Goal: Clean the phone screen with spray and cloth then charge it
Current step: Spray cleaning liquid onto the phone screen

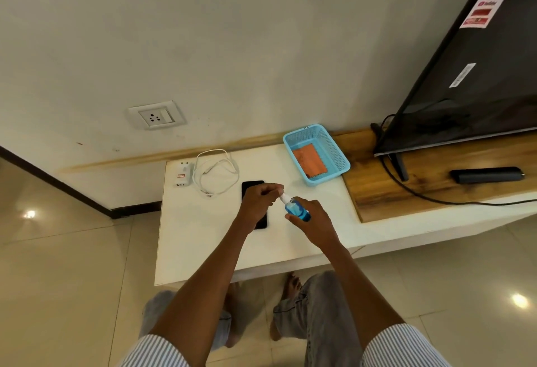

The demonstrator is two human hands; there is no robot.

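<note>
A black phone lies flat on the white table, partly hidden under my left hand. My right hand grips a small bottle of blue liquid, tilted over the table just right of the phone. My left hand pinches the bottle's white top. An orange cloth lies inside a light blue basket at the table's far right. A white charger adapter and a coiled white cable sit at the far left of the table.
A wall socket is set in the wall above the table's far left. To the right, a wooden shelf carries a large television, its black power cord and a black remote. My legs stand below the table's near edge.
</note>
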